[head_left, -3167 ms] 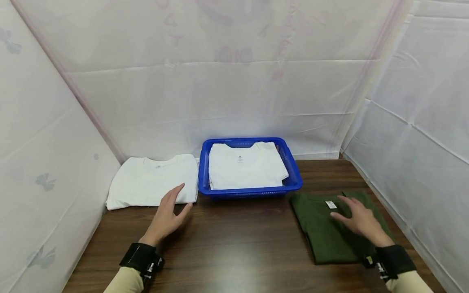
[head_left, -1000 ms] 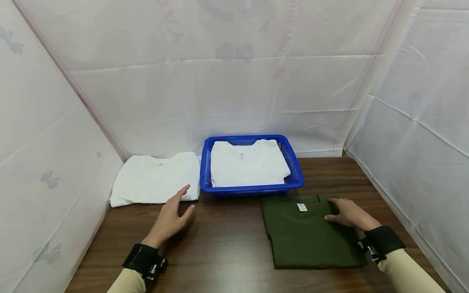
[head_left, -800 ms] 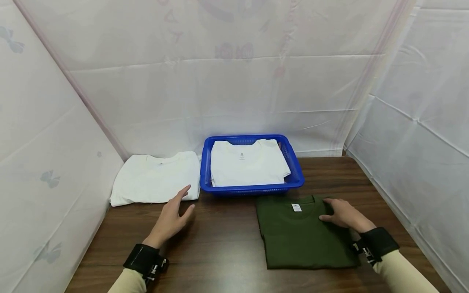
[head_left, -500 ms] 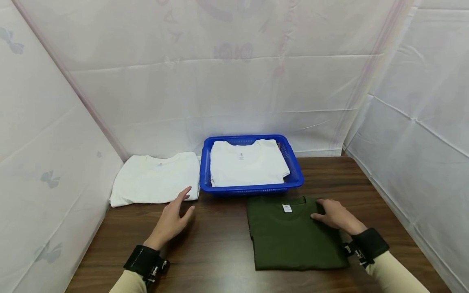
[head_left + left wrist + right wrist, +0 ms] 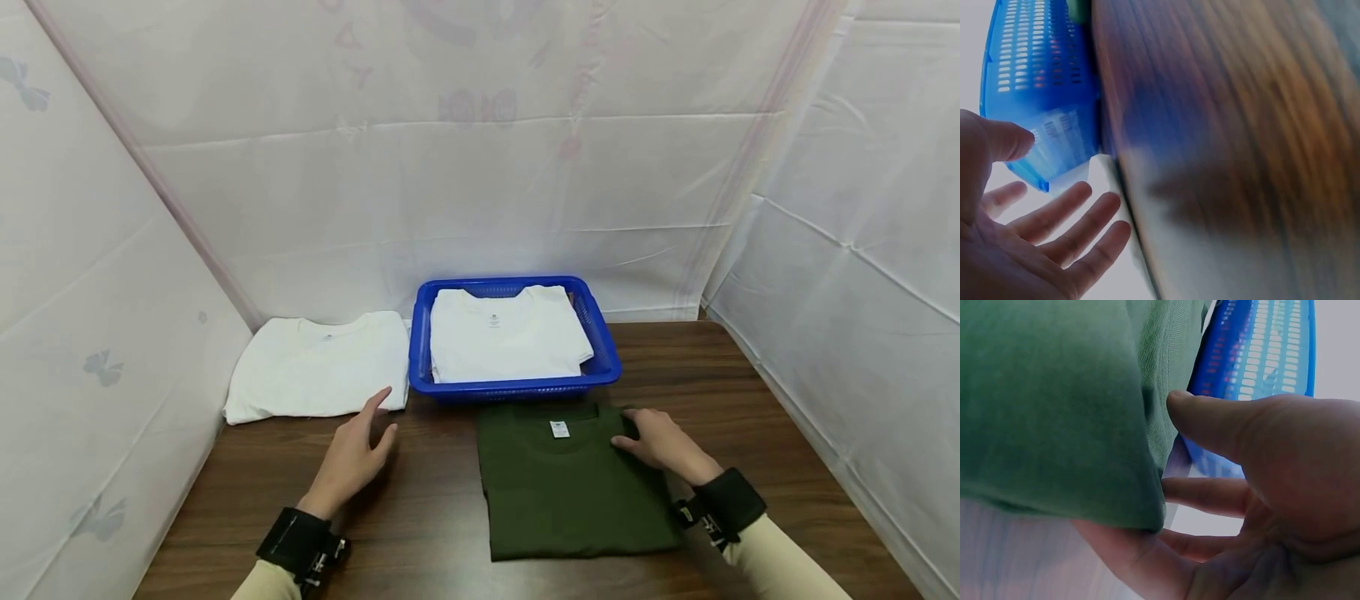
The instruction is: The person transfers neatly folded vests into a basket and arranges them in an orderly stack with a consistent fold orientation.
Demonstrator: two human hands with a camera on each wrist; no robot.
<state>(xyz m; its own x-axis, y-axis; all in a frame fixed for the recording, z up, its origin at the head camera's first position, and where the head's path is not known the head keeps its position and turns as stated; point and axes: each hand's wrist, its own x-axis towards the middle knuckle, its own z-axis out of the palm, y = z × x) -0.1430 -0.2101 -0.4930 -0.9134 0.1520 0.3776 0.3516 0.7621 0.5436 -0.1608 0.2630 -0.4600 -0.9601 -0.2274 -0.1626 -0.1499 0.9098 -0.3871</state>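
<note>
A folded dark green T-shirt [image 5: 577, 492] with a white neck label lies on the table in front of the basket. My right hand [image 5: 663, 443] grips its right edge near the collar. In the right wrist view, the thumb [image 5: 1210, 419] lies against the green cloth [image 5: 1054, 412], and a finger passes under the shirt's corner. My left hand [image 5: 351, 454] hovers over the table with fingers spread, holding nothing. Beyond its fingertips a folded white T-shirt [image 5: 318, 367] lies at the left. The left wrist view shows this hand [image 5: 1041, 244] with bare fingers.
A blue plastic basket [image 5: 517, 390] stands at the back middle, with folded white T-shirts [image 5: 510, 337] in it. The wooden table [image 5: 442, 500] is bounded by white sheeting [image 5: 480, 192] at the back and both sides.
My right hand has come to the shirt's right edge, and the green T-shirt has slid left with it, to below the basket. The left hand has barely moved.
</note>
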